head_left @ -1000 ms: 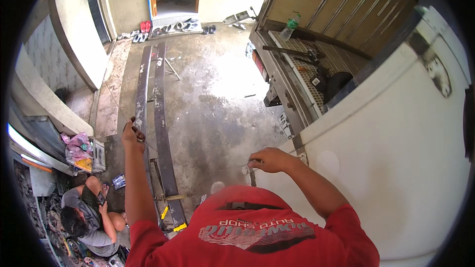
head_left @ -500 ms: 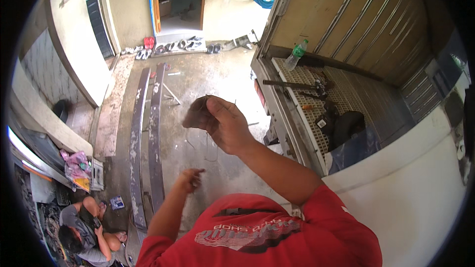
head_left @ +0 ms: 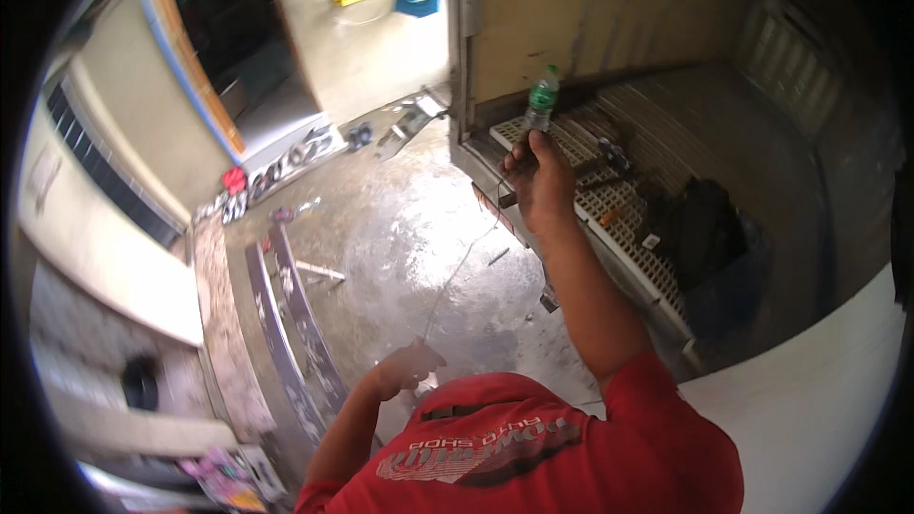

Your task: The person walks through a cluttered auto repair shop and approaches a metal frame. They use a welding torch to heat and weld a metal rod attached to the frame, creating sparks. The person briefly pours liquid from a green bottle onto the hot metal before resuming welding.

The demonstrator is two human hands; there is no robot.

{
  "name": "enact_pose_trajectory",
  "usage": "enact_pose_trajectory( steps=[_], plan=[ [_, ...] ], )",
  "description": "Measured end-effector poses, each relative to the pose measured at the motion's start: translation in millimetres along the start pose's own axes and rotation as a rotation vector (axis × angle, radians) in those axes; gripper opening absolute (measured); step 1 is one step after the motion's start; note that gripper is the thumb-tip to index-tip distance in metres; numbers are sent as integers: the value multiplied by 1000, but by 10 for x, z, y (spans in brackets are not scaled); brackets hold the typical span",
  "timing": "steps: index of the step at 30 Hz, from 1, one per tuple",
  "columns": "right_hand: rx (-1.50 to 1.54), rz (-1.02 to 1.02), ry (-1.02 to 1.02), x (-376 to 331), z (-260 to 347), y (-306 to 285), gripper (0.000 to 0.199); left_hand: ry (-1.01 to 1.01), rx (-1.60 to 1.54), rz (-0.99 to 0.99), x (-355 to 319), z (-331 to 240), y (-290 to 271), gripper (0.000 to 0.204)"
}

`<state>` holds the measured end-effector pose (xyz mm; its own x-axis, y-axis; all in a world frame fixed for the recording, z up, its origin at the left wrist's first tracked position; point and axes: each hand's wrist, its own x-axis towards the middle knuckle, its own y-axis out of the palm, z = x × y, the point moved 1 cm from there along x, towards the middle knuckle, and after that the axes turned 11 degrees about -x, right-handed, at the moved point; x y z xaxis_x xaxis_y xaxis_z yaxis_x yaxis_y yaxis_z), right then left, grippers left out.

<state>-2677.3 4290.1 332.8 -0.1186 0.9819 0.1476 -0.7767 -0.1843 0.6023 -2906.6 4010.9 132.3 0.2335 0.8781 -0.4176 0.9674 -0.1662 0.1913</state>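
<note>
A thin wire (head_left: 465, 255) is spanned between the two hands, above the concrete floor (head_left: 381, 257); its upper end is pinched in the curled fingers of the right hand (head_left: 545, 181); by the left hand (head_left: 409, 368), blurred and loosely bent, its lower part is met, but whether it is gripped there cannot be told. For good handling, the wire is best held lightly taut, so that kinks are avoided; its slack should be guided clear of the end of the dark bar (head_left: 507, 200), which is seen just beside it, and of the edge of the white perforated panel (head_left: 664, 287), where it could be snagged; the green-labelled bottle (head_left: 543, 100), seen just beyond the fingers, should be left unknocked. The right forearm is raised and reached forward, with the thumb uppermost; the left forearm is held low, angled inward before the red shirt (head_left: 533, 452).
</note>
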Motion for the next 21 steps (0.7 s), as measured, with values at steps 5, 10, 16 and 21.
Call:
enact_pose_trajectory(
  steps=[5,10,16,21],
  plan=[
    [-345,193,140,29,110,-779,33,-37,298,-244,323,-1066,-1193,36],
    [-1312,-20,642,-844,591,-1019,45,169,579,-113,791,-2327,-1619,36],
    [-1761,130,256,-1528,709,-563,59,321,826,-48,1227,-3165,-1405,32],
    [-1585,248,169,-1384,277,-991,49,342,905,168,1704,-3512,-1001,29]
  ],
)
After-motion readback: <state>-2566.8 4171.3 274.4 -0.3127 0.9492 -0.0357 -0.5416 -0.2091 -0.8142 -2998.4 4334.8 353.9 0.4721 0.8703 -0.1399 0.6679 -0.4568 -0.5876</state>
